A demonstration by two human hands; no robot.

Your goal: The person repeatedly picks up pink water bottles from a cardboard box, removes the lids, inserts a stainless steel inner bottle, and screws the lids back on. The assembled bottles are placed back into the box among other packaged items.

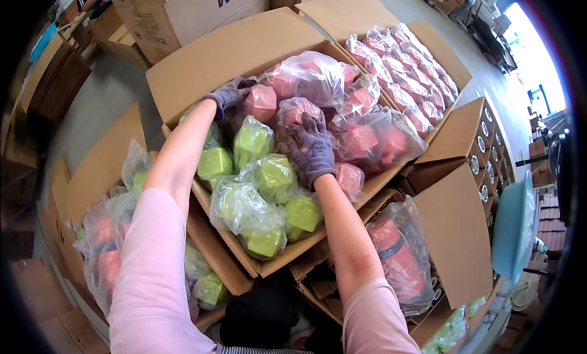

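Note:
An open cardboard box [202, 57] in front of me holds pink and green faceted pieces wrapped in clear plastic. My left hand [229, 97], in a grey-purple glove, reaches in at the box's left side. Its fingers lie apart beside a pink piece [261, 103], their undersides hidden. Nearer the middle, my right hand [312, 149], gloved alike, rests with spread fingers on a round pink wrapped piece [299, 111]. Below it are several green wrapped pieces [273, 173]. A larger pink bundle [312, 75] lies along the far side.
Behind to the right, another box holds rows of wrapped pink pieces [403, 66]. A box with a wrapped pink cylinder [397, 256] stands near right, beside a raised flap [455, 231]. A light-blue basin [512, 228] is farther right. Large closed cartons [177, 17] stand behind.

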